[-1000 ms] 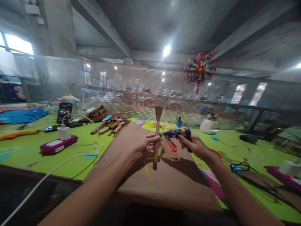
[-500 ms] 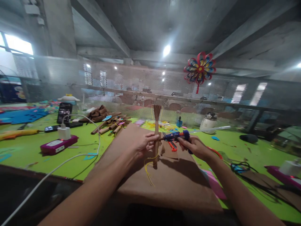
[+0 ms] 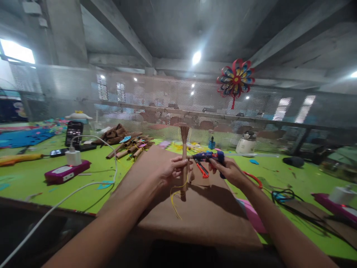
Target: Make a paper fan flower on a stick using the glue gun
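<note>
My left hand (image 3: 174, 169) pinches a slim brown paper roll (image 3: 184, 148), held upright, its top cut into a spread fringe. Yellow string (image 3: 174, 204) dangles from the roll's lower part. Wrapped round a dark blue glue gun (image 3: 208, 156) is my right hand (image 3: 228, 171). The gun's nozzle points left at the roll, close to my left fingertips; whether it touches I cannot tell. A clear glue stick (image 3: 249, 155) sticks out of the gun's back. Beneath both hands lies a large brown paper sheet (image 3: 167, 219), with an orange utility knife (image 3: 203, 170) on it.
Several brown paper rolls (image 3: 131, 147) are heaped at the back left. A purple power strip (image 3: 67, 172) with a white cable stands left, another power strip (image 3: 334, 204) right. A white bottle (image 3: 246, 142), a small blue bottle (image 3: 212, 143) and scissors-like red handles (image 3: 255, 179) are nearby.
The glue gun has tipped so its glue stick, which slanted upward, now lies nearly level. Its nozzle sits slightly higher along the roll. My left hand keeps its hold; the whole view shifted slightly.
</note>
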`<control>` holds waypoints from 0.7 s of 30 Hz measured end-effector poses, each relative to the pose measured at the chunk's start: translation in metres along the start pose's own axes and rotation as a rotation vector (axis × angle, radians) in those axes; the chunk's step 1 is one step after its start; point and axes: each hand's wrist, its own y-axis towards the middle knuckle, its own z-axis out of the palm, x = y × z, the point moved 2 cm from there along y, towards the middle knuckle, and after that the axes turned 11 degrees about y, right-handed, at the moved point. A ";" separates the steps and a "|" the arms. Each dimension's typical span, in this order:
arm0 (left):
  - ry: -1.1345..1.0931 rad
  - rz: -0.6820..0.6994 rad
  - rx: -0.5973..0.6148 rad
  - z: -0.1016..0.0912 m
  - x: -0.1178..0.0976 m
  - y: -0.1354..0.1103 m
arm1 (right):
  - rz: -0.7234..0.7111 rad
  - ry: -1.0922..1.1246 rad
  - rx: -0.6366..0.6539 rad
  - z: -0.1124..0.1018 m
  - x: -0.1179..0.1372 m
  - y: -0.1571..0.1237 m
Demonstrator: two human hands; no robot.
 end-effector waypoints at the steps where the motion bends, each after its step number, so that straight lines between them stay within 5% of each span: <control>1: -0.001 0.002 0.000 0.000 0.001 0.000 | -0.004 -0.005 -0.007 0.000 0.000 0.000; 21: -0.026 -0.003 -0.012 -0.001 0.001 0.002 | 0.009 0.013 0.000 -0.001 0.000 -0.002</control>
